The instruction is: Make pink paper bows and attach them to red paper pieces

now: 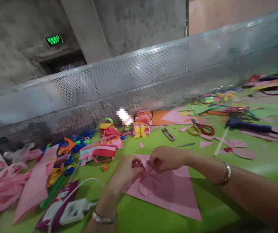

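My left hand (125, 170) and my right hand (165, 158) meet over a pink paper bow (146, 183), each with fingers pinched on its folded loops near the knot. The bow rests on a large pink paper sheet (177, 194) lying on the green table (262, 174). Both wrists wear a metal bangle.
Finished paper bows (141, 129) and paper scraps lie behind the hands. Scissors (200, 128), a small snipper (168, 134), a blue glue gun (247, 124) and a glue stick (220, 142) sit right. A white power adapter (74, 210) and pink sheets (34, 187) lie left. A perforated metal barrier (153, 74) backs the table.
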### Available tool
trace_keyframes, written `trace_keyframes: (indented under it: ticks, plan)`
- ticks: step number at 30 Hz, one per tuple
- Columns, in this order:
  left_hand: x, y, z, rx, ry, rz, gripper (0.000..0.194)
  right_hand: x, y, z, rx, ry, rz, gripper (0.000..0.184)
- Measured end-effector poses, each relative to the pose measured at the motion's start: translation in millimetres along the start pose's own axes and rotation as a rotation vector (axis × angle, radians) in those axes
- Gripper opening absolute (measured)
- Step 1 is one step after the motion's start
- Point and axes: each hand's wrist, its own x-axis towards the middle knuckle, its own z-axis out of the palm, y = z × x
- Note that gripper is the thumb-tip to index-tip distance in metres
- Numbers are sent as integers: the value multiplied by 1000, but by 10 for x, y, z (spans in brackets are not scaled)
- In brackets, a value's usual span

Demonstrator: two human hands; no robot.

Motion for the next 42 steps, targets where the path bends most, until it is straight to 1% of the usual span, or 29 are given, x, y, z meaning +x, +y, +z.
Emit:
trace_keyframes:
  ticks: [2, 5, 7, 9, 11, 14, 16, 18, 23, 26, 31, 35, 37, 39, 42]
  plan:
    - [-3, -27, 4, 17, -15, 33, 12, 13, 10, 15, 6, -17, -4, 8]
    - [-3, -44, 16, 2, -43, 44, 9, 27, 7, 20, -16, -23, -1, 4]
    - [-2, -26, 24, 0, -65, 38, 8, 27, -3, 10, -34, -1, 31, 5]
    - [2, 1, 27, -17, -44, 17, 8, 23, -10, -7, -8, 30, 52, 9]
    - [15, 12, 25, -72, -8, 4, 8, 20, -5, -28, 92, 43, 54, 16]
    - [52, -23, 13, -271, -11, -6, 10, 24, 27, -56, 267, 51, 44, 22]
    - [80, -61, 3, -414, -23, -21, 20, 32, 58, -65, 354, 57, 36, 20]
    - [100, -89, -4, -474, -15, -34, 24, 41, 89, -62, 450, 49, 32, 17]
    - [87, -56, -23, -405, -18, -10, 15, 56, 135, -20, 663, 15, 105, 5]
    - [52, 2, -41, -389, -39, -17, 15, 55, 142, -11, 690, 40, 83, 11]
    - [20, 51, -51, -325, -53, -31, 18, 38, 125, -40, 636, 78, 76, 24]
    - [51, 14, -18, -266, -55, -8, 23, 38, 112, -43, 729, 78, 76, 30]
    - [78, -14, -3, -241, -20, 23, 25, 42, 107, -37, 827, 71, 65, 32]
    - [94, -28, -7, -223, 67, 92, 32, 46, 96, -38, 961, 60, 58, 35]
    - [63, -6, -48, -212, 196, 295, 48, 49, 72, -65, 1218, 104, 115, 37]
